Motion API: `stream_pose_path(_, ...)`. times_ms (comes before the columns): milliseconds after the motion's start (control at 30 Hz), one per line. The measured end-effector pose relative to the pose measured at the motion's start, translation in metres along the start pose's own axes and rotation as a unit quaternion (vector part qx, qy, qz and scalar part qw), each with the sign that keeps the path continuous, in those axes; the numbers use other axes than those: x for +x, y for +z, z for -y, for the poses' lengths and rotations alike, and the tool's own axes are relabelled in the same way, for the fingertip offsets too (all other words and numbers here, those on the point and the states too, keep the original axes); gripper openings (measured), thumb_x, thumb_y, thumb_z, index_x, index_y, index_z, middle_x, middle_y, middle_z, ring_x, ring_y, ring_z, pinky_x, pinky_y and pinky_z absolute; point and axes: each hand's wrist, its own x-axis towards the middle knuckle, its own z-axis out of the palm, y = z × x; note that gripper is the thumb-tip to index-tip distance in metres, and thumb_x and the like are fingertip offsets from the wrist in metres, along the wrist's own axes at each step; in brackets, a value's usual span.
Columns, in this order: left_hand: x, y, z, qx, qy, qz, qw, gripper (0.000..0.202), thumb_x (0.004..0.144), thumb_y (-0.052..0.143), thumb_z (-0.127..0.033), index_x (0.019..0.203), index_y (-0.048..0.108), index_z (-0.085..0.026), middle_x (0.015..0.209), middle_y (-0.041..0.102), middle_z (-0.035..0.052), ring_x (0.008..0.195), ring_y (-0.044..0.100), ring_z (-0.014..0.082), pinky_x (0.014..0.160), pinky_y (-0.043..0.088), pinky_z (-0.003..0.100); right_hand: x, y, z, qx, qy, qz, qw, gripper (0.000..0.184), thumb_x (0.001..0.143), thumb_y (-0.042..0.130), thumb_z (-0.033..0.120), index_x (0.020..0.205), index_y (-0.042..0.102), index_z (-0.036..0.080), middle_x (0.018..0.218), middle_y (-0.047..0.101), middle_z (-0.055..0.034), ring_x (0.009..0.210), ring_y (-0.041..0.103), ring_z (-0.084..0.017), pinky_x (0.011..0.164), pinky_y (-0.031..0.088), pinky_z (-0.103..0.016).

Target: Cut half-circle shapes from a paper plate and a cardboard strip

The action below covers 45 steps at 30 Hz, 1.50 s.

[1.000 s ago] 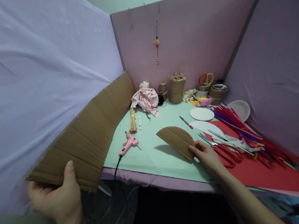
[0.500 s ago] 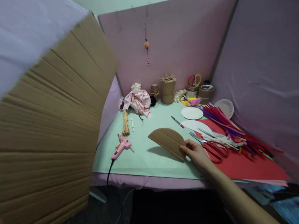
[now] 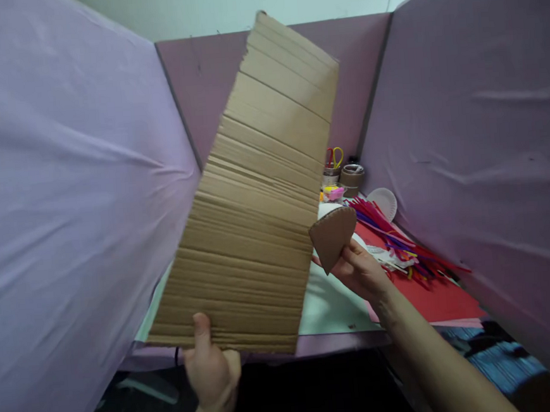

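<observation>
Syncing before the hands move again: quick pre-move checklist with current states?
1. Left hand gripping the large cardboard sheet: ok, thumb on the near face at the lower edge.
2. Right hand holding the small cardboard piece: ok, held near its lower right edge.
3. Cardboard pieces not touching: cannot tell, they overlap in this view.
4. Sheet free of creases: not ok, many run across it.
5. Clear view of the tabletop: not ok, the sheet blocks much of it.
</observation>
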Motion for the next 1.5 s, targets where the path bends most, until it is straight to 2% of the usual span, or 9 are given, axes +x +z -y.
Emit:
stream_pose_path(100,-0.013,0.021,0.023,-0.012,-0.055,-0.025,0.998,0.05,0.08,0.067,-0.044,0.124,0.058,-0.023,0.13,0.06,0.0039,0.131,0.045,0.0251,0.111,0.035,0.04,0.008,0.0,0.006,-0.006,-0.033,-0.017,0.999,0.037,0.062,0.081,0.043,0.093,0.066,0.029,0.111,0.07,-0.0011,0.111,0.059,-0.026,0.088,0.049,-0.042)
stream_pose_path(233,-0.027,0.032,0.042,-0.055,-0.163,-0.003,0.985,0.04,0.084,0.064,-0.038,0.122,0.059,-0.025,0.126,0.063,0.004,0.123,0.053,0.0233,0.106,0.042,0.042,0.02,-0.007,0.005,-0.022,-0.043,-0.072,0.996,0.037,0.062,0.081,0.041,0.09,0.062,0.027,0.107,0.071,-0.0004,0.106,0.062,-0.024,0.084,0.05,-0.038)
stream_pose_path(467,-0.035,0.025,0.063,-0.102,-0.261,0.108,0.954,0.036,0.083,0.066,-0.021,0.119,0.062,-0.024,0.113,0.07,0.0053,0.113,0.061,0.0208,0.101,0.047,0.041,0.049,-0.02,-0.001,-0.07,-0.046,-0.106,0.991,0.045,0.057,0.08,0.049,0.086,0.054,0.026,0.096,0.072,-0.0003,0.096,0.065,-0.024,0.075,0.052,-0.035)
stream_pose_path(667,-0.034,0.029,0.067,-0.105,-0.393,0.219,0.887,0.036,0.074,0.07,-0.007,0.109,0.065,-0.009,0.106,0.071,0.0155,0.109,0.064,0.0297,0.098,0.048,0.05,0.075,-0.023,-0.005,-0.077,-0.047,-0.098,0.991,0.047,0.055,0.08,0.05,0.083,0.053,0.025,0.09,0.071,0.001,0.092,0.065,-0.022,0.074,0.052,-0.033)
stream_pose_path(1000,-0.03,0.052,0.072,-0.143,-0.371,0.219,0.891,0.038,0.079,0.065,-0.007,0.116,0.061,-0.01,0.108,0.07,0.0145,0.11,0.063,0.0297,0.098,0.047,0.053,0.093,-0.032,0.006,-0.106,-0.064,-0.099,0.987,0.042,0.057,0.079,0.049,0.084,0.057,0.026,0.094,0.069,0.0022,0.094,0.062,-0.019,0.076,0.049,-0.03)
stream_pose_path(1200,-0.032,0.053,0.075,-0.151,-0.372,0.217,0.89,0.039,0.074,0.07,-0.007,0.113,0.063,-0.009,0.107,0.071,0.0156,0.11,0.063,0.031,0.099,0.046,0.054,0.057,-0.042,0.018,-0.142,-0.076,-0.123,0.979,0.032,0.06,0.078,0.044,0.08,0.06,0.026,0.088,0.068,0.0039,0.089,0.06,-0.016,0.078,0.046,-0.028)
stream_pose_path(1300,-0.032,0.053,0.075,-0.147,-0.37,0.217,0.891,0.037,0.072,0.073,-0.008,0.108,0.065,-0.009,0.104,0.072,0.0143,0.11,0.062,0.031,0.1,0.046,0.054,0.029,-0.033,0.021,-0.211,-0.015,-0.069,0.975,0.027,0.064,0.077,0.04,0.083,0.067,0.024,0.083,0.069,0.001,0.081,0.062,-0.018,0.075,0.047,-0.03)
stream_pose_path(1400,-0.033,0.051,0.077,-0.136,-0.367,0.218,0.894,0.035,0.069,0.076,-0.009,0.103,0.067,-0.009,0.101,0.072,0.013,0.11,0.062,0.0304,0.1,0.046,0.052,0.009,-0.019,0.016,-0.316,0.057,0.001,0.947,0.019,0.067,0.074,0.035,0.08,0.069,0.022,0.076,0.068,0.0004,0.075,0.061,-0.019,0.071,0.046,-0.029)
stream_pose_path(1500,-0.032,0.049,0.079,-0.128,-0.366,0.227,0.893,0.034,0.067,0.078,-0.011,0.1,0.068,-0.01,0.098,0.073,0.0114,0.109,0.063,0.0286,0.101,0.046,0.048,0.001,-0.01,0.003,-0.369,0.079,0.022,0.926,0.015,0.066,0.072,0.034,0.07,0.067,0.021,0.068,0.065,0.001,0.068,0.059,-0.018,0.064,0.044,-0.028)
